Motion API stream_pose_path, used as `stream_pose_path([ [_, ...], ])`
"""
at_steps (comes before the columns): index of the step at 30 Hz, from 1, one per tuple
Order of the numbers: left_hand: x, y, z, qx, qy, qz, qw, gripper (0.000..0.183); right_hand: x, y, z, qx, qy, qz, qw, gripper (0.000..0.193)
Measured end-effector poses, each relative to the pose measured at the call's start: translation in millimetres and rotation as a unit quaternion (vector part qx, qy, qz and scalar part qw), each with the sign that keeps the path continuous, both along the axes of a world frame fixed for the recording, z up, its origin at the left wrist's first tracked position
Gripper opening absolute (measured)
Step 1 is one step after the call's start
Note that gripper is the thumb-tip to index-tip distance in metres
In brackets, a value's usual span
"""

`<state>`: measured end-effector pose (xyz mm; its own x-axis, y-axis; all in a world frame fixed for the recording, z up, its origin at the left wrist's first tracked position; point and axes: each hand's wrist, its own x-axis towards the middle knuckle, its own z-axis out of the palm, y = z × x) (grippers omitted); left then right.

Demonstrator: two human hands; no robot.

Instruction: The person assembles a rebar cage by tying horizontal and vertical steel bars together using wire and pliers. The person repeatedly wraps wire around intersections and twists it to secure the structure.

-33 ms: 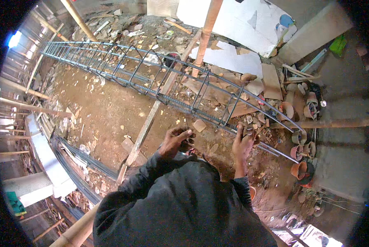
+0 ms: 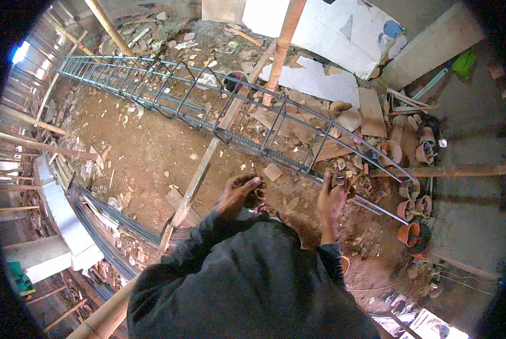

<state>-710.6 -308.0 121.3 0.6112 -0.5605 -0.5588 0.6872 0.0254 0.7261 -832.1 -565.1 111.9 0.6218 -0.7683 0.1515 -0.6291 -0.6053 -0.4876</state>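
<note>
A long cage of steel reinforcing bars (image 2: pixel 239 135), tied with square stirrups, runs from the far left to the right in front of me. My left hand (image 2: pixel 239 195) is apart from the cage on its near side, fingers curled and thumb pointing right. Whatever lies in its fingers is too dark to make out. Close to the lower bars at the cage's right end is my right hand (image 2: pixel 332 198), also closed. A small greyish bit shows at its fingers, too small to name. I cannot tell whether this hand touches a bar.
A wooden batten (image 2: pixel 199 175) crosses under the cage, and a bamboo post (image 2: pixel 284 48) stands beyond it. Orange buckets (image 2: pixel 409 233) line the right side. More long bars (image 2: pixel 112 223) lie at left. White boards (image 2: pixel 321 82) and rubble cover the far ground.
</note>
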Motion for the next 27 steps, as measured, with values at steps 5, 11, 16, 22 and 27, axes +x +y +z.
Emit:
stream_pose_path([
  [5,0.0,0.5,3.7,0.023,-0.007,0.043,0.999,0.04,-4.5,-3.2,-8.4,-0.014,0.088,0.043,0.995,0.06],
  [11,1.4,-10.7,17.0,0.061,-0.021,0.069,0.996,0.039,-3.5,9.4,27.7,-0.083,-0.009,0.049,0.995,0.073],
  [16,-2.2,-31.9,17.4,0.018,-0.032,0.037,0.999,0.037,-9.3,32.2,78.9,0.002,-0.148,0.094,0.985,0.048],
  [22,-15.9,-55.9,9.0,-0.005,-0.129,-0.003,0.992,0.03,3.8,58.5,58.2,0.261,-0.116,0.228,0.931,0.031],
  [27,-25.5,-69.5,5.8,-0.038,-0.136,-0.026,0.99,0.027,-5.0,57.0,17.9,0.326,-0.152,0.142,0.922,0.026],
])
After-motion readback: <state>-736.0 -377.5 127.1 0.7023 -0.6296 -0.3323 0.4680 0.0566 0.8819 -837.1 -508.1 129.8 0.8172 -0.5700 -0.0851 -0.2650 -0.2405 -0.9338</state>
